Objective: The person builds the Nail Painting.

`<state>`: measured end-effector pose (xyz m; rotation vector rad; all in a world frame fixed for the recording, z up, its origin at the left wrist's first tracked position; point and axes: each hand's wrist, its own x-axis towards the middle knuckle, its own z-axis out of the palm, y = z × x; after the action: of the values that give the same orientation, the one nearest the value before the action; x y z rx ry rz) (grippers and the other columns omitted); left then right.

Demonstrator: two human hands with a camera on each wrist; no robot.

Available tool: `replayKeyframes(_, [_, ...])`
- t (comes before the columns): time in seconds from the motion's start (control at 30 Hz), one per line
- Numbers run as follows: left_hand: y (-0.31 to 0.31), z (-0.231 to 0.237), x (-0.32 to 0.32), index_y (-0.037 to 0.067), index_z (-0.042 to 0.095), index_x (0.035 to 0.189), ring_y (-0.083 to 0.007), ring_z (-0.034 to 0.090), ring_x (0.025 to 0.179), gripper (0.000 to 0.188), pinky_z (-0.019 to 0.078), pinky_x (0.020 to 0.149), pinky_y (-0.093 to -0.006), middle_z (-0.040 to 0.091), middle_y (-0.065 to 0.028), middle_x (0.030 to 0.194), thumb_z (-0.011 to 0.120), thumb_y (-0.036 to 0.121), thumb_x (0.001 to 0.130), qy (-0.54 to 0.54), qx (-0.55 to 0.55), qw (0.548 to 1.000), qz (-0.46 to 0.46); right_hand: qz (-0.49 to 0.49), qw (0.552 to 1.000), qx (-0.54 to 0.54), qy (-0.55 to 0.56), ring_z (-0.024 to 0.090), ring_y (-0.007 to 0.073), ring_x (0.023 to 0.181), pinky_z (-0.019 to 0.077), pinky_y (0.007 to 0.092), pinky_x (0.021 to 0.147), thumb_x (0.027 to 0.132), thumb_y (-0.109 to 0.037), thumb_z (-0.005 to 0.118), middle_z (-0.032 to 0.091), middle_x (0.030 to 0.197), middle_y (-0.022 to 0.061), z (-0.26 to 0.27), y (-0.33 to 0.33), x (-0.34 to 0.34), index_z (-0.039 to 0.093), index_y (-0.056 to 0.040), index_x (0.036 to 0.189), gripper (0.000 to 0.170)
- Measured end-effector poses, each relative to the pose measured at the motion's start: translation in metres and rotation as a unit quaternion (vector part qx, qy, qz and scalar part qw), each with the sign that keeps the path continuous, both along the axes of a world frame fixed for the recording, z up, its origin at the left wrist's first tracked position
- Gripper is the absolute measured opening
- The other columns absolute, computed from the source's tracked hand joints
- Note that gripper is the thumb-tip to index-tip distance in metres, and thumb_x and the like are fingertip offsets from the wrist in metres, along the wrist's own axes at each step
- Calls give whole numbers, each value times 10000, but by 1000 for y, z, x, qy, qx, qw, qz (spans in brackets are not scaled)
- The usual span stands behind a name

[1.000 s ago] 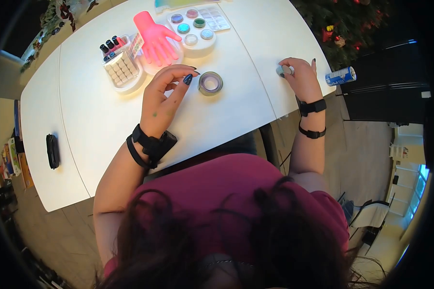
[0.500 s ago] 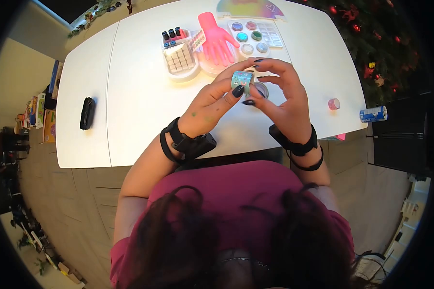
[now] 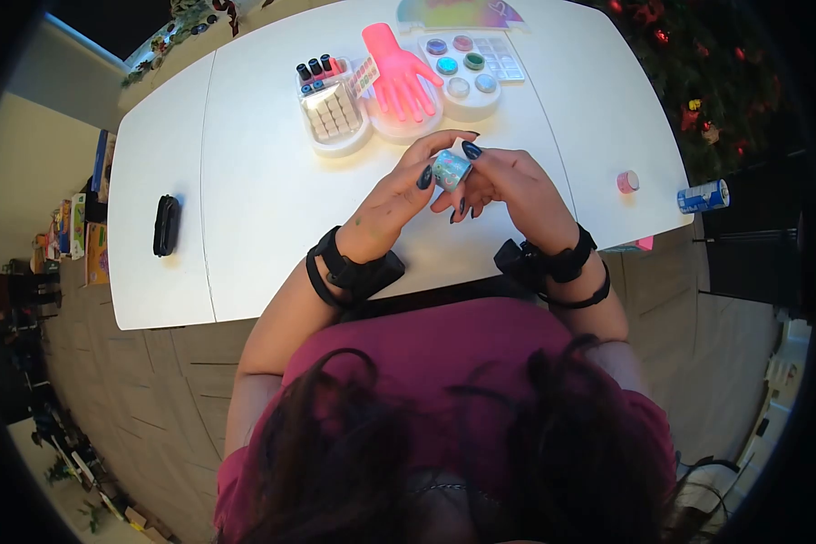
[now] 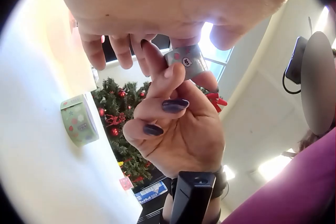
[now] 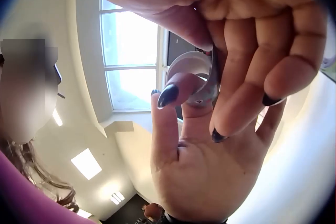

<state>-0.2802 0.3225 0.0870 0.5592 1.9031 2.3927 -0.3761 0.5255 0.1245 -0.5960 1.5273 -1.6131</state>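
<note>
A small roll of light blue printed tape [image 3: 451,170] is held up between both hands over the table's near part. My left hand [image 3: 385,204] grips it by the thumb and a finger, and in the right wrist view that finger passes through the open core of the roll [image 5: 211,90]. My right hand [image 3: 521,190] pinches the roll's upper edge with the thumb; its other fingers curl below. A wider green patterned tape roll [image 4: 80,124] stands on the table in the left wrist view, hidden behind the hands in the head view.
Beyond the hands, a pink model hand [image 3: 397,77] sits between a tray of white blocks and dark-capped bottles [image 3: 331,109] and round glitter pots [image 3: 447,65]. A pink roll [image 3: 627,182] and a blue can [image 3: 704,196] are near the right edge; a black case [image 3: 166,225] lies left.
My right hand has come in from the table's right side, where a small pink roll now stands, to meet the left. The blue tape roll has since turned and tilted between the fingers.
</note>
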Motion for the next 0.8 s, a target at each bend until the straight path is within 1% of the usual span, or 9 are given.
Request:
replayKeyframes(0.13, [-1, -7, 2, -23, 359, 1654, -166, 578, 1062, 852, 341, 1170, -415, 615, -29, 998, 473, 614, 1100, -2, -43, 998, 45, -18, 999, 27, -9, 753, 176, 770, 538, 290, 728, 1119, -338, 493, 805, 899, 110, 4, 0, -8, 731, 23, 1002, 447])
replayKeyframes(0.3, [-2, -2, -1, -39, 379, 1646, -180, 575, 1168, 822, 259, 1248, -439, 630, -46, 997, 470, 580, 1112, 14, -63, 997, 44, -184, 971, 44, 147, 747, 159, 777, 533, 281, 728, 1107, -322, 518, 798, 886, 100, -4, 18, -37, 753, 18, 980, 433])
replayKeyframes(0.37, [-1, -6, -1, 9, 722, 1170, -238, 560, 1278, 535, 385, 1164, -397, 507, -170, 1567, 444, 467, 1158, 39, -49, 997, 39, -202, 965, 46, 160, 742, 148, 803, 523, 279, 721, 1107, -310, 523, 796, 882, 97, 5, 19, -38, 769, 20, 990, 428])
replayKeyframes(0.43, [-1, -10, 0, -9, 685, 1278, -231, 563, 1264, 583, 388, 1159, -388, 536, -173, 1529, 415, 495, 1161, 18, -82, 996, 32, -203, 948, 20, 245, 734, 128, 848, 511, 283, 716, 1109, -278, 524, 795, 885, 78, 9, 18, -34, 782, 30, 1023, 411])
replayKeyframes(0.5, [-2, -10, 0, -27, 647, 1385, -224, 566, 1250, 647, 392, 1154, -379, 565, -176, 1491, 386, 523, 1165, -1, -114, 993, 25, -217, 925, 43, 310, 714, 187, 862, 518, 309, 773, 1128, -221, 496, 808, 989, 119, 11, 15, -16, 805, 29, 1124, 398])
replayKeyframes(0.6, [-3, -7, 2, -54, 472, 1577, -236, 567, 1329, 788, 376, 1189, -380, 588, -184, 1497, 292, 593, 1165, -34, -120, 992, 9, -153, 793, 5, 589, 744, 288, 951, 561, 375, 857, 1022, -129, 627, 793, 992, 144, 28, 6, 11, 814, -24, 1014, 214])
replayKeyframes(0.67, [-1, -16, 1, -18, 455, 1603, -277, 387, 1579, 961, 222, 1327, -451, 479, -160, 1657, 94, 724, 1109, -19, -62, 998, 21, -92, 748, -34, 656, 744, 267, 905, 557, 381, 829, 901, -81, 770, 773, 941, 57, 26, -8, 26, 787, -100, 1031, 133])
replayKeyframes(0.77, [1, -7, 4, -17, 458, 1596, -295, 360, 1599, 1040, 249, 1318, -447, 293, -170, 1770, 38, 774, 1067, -54, 50, 997, 2, -56, 733, -58, 676, 748, 246, 925, 577, 372, 846, 858, -83, 810, 773, 969, 40, 18, -14, 34, 780, -112, 1073, 220])
replayKeyframes(0.8, [-1, -6, 3, 0, 458, 1608, -310, 359, 1597, 925, 259, 1312, -469, 287, -188, 1768, 175, 726, 1110, -36, 106, 994, -17, -52, 720, -67, 688, 749, 239, 935, 587, 367, 854, 841, -88, 826, 773, 981, 34, 14, -14, 35, 776, -118, 1090, 256])
